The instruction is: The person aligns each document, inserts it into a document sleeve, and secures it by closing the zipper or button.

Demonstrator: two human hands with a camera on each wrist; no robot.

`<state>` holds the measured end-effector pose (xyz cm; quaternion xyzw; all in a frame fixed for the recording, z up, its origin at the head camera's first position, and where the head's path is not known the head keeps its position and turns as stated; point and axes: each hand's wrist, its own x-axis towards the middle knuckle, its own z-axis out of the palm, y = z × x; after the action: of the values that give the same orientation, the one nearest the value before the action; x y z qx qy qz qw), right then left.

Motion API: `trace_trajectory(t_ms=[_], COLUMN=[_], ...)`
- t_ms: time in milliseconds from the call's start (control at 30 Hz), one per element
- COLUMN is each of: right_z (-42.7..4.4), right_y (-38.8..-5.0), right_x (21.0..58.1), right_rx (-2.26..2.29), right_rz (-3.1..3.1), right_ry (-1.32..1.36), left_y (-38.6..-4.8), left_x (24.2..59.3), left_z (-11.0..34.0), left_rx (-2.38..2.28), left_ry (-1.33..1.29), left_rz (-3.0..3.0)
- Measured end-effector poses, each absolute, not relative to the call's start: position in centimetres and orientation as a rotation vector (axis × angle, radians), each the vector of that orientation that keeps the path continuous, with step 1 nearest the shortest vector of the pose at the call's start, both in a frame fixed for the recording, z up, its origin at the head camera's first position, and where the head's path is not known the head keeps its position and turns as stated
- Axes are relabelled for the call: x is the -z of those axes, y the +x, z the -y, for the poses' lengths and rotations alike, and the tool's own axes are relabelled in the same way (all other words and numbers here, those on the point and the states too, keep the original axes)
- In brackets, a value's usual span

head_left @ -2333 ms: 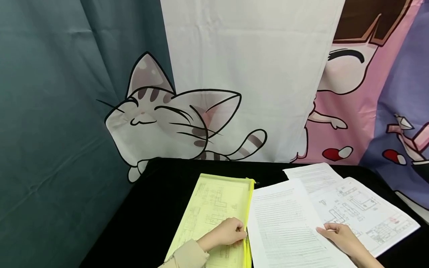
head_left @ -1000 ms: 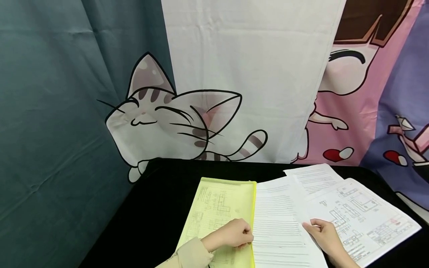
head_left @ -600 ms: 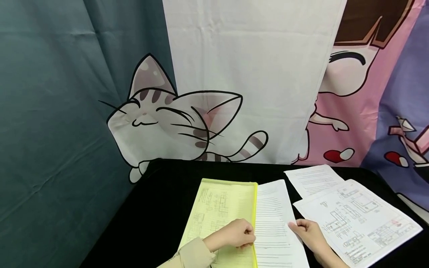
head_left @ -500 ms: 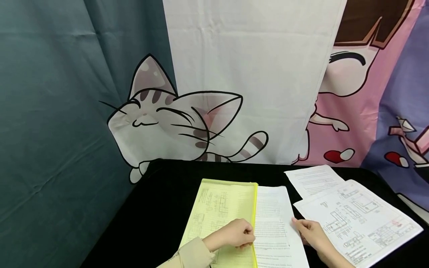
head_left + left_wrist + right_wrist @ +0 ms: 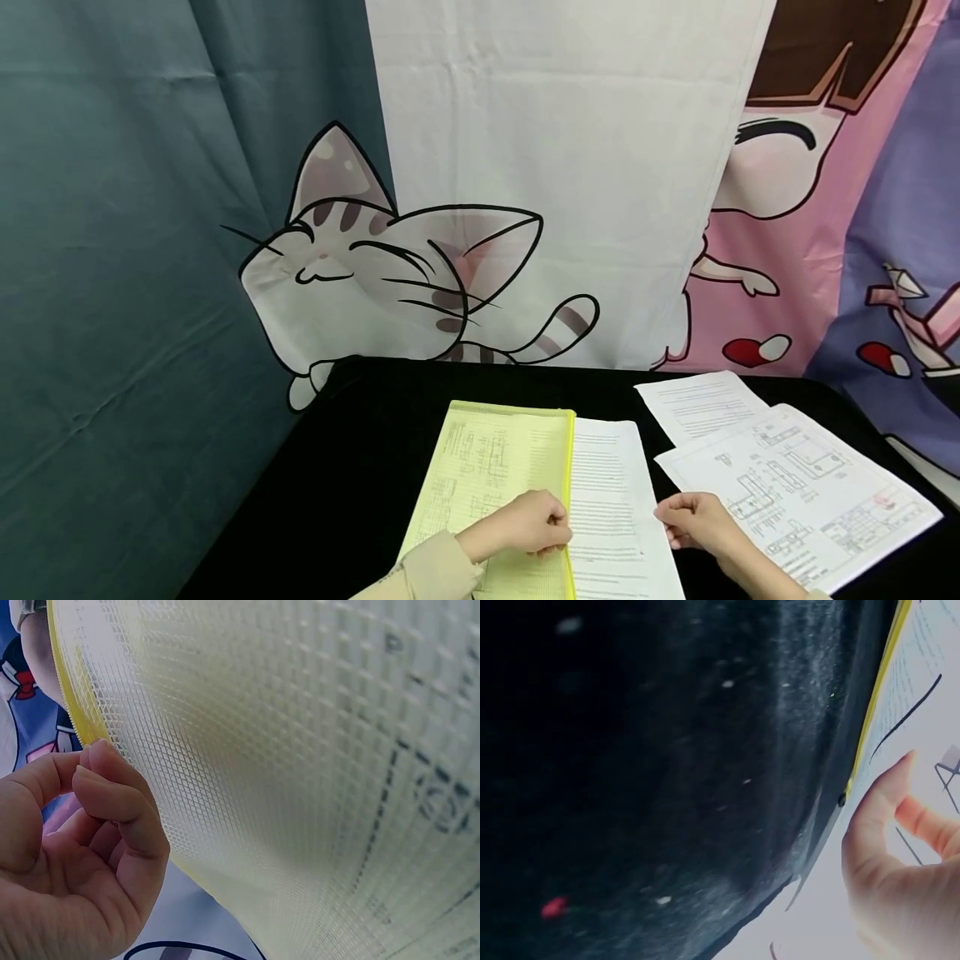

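A yellow mesh zip folder point(image 5: 487, 450) lies on the black cloth, with printed drawings showing through it. My left hand point(image 5: 528, 525) pinches its right edge; in the left wrist view the thumb and fingertips of that hand point(image 5: 90, 855) meet at the yellow zip edge point(image 5: 84, 720). A sheet of printed paper point(image 5: 611, 500) reaches out to the right from that edge, its left part hidden by the folder. My right hand point(image 5: 697, 525) pinches the sheet's right edge between thumb and fingers. The right wrist view shows this hand point(image 5: 900, 862) beside the paper.
On the right lie a sheet with technical drawings point(image 5: 795, 492) and, partly under it, a text sheet point(image 5: 701, 404). Black cloth point(image 5: 337, 492) covers the table. A printed curtain point(image 5: 630, 167) hangs behind the table's far edge.
The text sheet has moved left, and its left part has gone behind the folder's edge. My right hand travelled left with it. My left hand shifted slightly right, still holding the folder.
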<state>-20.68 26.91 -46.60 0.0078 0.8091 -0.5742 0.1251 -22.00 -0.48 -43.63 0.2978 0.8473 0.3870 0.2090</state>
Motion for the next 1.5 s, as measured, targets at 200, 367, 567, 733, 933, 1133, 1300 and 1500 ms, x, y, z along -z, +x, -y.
trace_trajectory(t_ms=[200,367,567,733,933,1133,1300,1500], right_z=[-25.5,-23.7,-21.6,-19.7,-17.9,-17.0,-17.7,-20.8], right_y=[-21.2,-21.6,-22.1,-22.5,-23.0,-23.5,-23.8,-24.6], right_x=[46.5,46.5,46.6,46.9,47.2,46.8,46.5,45.8], right_rx=[1.711,1.737,1.795,1.828,1.778,1.744,1.813,1.859], right_rz=[-2.346,-2.332,-2.288,-2.261,-2.352,-2.426,-2.304,-2.239], right_ry=[-0.032,-0.055,-0.093,-0.094,-0.110,-0.093,-0.150,-0.194], left_y=[-22.1,-22.1,-22.0,-22.1,-22.0,-22.4,-23.3,-25.4], left_x=[43.5,43.2,43.2,43.2,43.1,43.2,44.0,44.7], left_z=[0.1,-0.3,-0.7,-1.1,-1.5,-1.4,-1.4,-1.6], left_rx=[-1.053,-1.063,-1.079,-1.059,-1.068,-1.104,-1.060,-0.921], left_ry=[0.855,0.852,0.850,0.902,0.943,0.902,0.894,0.865], left_rz=[-2.386,-2.394,-2.421,-2.447,-2.450,-2.475,-2.478,-2.592])
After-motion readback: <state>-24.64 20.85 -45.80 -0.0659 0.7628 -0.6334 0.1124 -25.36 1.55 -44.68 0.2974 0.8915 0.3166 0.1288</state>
